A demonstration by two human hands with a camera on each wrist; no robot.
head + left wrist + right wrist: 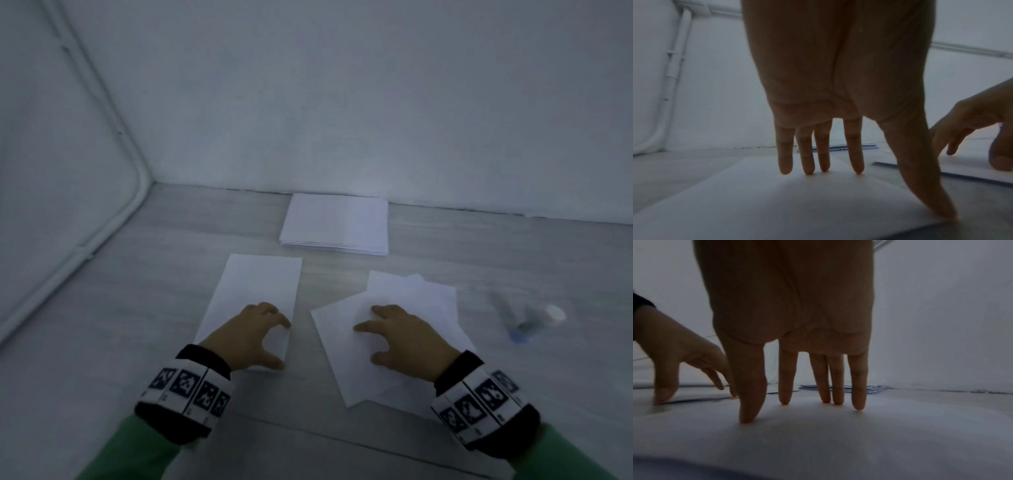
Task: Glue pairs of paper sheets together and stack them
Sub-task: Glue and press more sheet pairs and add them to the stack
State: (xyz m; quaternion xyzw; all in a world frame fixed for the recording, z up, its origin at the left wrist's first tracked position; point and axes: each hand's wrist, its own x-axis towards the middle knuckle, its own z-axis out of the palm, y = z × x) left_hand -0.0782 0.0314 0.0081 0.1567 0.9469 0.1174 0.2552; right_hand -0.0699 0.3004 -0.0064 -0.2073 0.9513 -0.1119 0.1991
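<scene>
Head view: my left hand [255, 334] rests fingertips and thumb on a single sheet [255, 291]; my right hand [399, 334], fingers spread, presses the loose pile of sheets [346, 356]. Finished stack [335, 222] sits by the wall, blurred glue stick [524, 320] to the right.

Left wrist: fingers [857, 152] straight, tips down on paper, nothing pinched.

Right wrist: fingers [785, 378] splayed, tips pressing.

Looks like picking the next pair; next I need to separate one sheet cleanly.

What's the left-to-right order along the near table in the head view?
Wall conduit → single sheet under left hand → loose sheets under right hand → blurred glue stick.
</scene>
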